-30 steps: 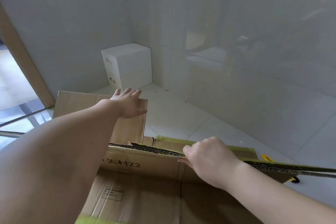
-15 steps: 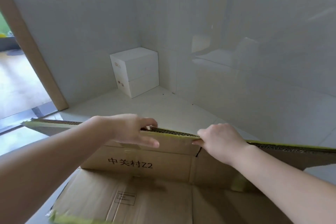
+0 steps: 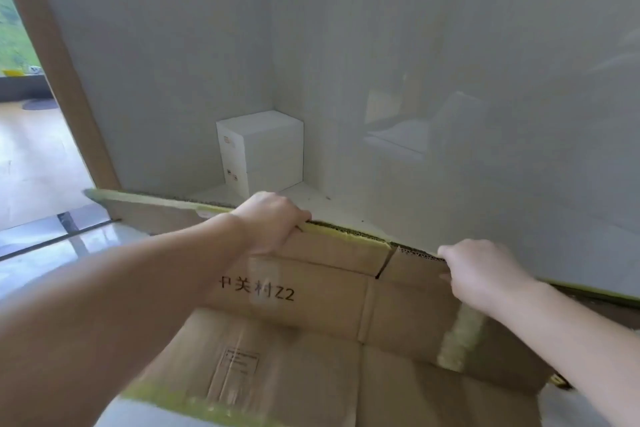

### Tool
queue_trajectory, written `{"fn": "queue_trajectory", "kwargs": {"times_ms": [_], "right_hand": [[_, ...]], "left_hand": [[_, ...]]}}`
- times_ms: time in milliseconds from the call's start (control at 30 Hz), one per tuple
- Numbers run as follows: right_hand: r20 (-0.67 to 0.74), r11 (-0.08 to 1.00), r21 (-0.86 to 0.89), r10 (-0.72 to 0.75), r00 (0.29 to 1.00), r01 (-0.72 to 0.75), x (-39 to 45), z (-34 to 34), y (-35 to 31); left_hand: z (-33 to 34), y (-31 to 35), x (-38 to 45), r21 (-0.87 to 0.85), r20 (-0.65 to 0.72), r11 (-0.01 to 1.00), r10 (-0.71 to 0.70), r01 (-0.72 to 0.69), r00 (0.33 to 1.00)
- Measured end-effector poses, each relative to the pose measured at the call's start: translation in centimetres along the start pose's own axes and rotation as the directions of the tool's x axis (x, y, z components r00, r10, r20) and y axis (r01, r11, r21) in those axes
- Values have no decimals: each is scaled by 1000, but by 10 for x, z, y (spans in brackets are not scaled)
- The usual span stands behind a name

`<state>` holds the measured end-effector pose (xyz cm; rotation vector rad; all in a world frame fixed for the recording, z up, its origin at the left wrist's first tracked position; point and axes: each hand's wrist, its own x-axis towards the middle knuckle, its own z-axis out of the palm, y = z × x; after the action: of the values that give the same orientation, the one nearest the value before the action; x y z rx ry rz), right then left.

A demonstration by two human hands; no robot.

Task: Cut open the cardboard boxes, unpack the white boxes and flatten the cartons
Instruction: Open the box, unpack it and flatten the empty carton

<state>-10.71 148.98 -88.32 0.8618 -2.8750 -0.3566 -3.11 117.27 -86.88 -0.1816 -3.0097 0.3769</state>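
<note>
A large opened brown cardboard carton (image 3: 311,340) with yellow-green tape on its edges fills the lower half of the view, its far flaps raised. My left hand (image 3: 273,222) grips the top edge of the far flap near its middle. My right hand (image 3: 481,274) grips the same top edge further right, fingers curled over the corrugated rim. Two white boxes (image 3: 263,149) stand stacked in the corner of the room beyond the carton.
Glossy white walls (image 3: 450,80) meet in a corner straight ahead. A wooden door frame (image 3: 62,80) rises at the left with an open doorway beside it. The white tiled floor (image 3: 52,243) shows at the left of the carton.
My left hand moved from the flat flap at the left onto the carton's far edge. Both hands have lifted that edge higher, and the view has tilted up toward the wall.
</note>
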Motion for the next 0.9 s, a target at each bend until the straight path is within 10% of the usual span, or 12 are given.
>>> {"fn": "queue_trajectory", "kwargs": {"times_ms": [167, 333, 633, 900], "right_hand": [[-299, 974, -171, 90, 950, -146, 17, -141, 22], [-213, 962, -260, 29, 977, -85, 3, -207, -4], [186, 971, 10, -236, 954, 238, 0, -102, -121], [504, 890, 348, -442, 742, 294, -33, 54, -245]], "left_hand": [[-119, -54, 69, -9, -372, 991, -129, 135, 919], [-157, -81, 73, -65, -449, 995, -98, 77, 888], [15, -87, -12, -112, -174, 982, -170, 152, 970], [193, -69, -115, -117, 164, 944, -288, 308, 944]]}}
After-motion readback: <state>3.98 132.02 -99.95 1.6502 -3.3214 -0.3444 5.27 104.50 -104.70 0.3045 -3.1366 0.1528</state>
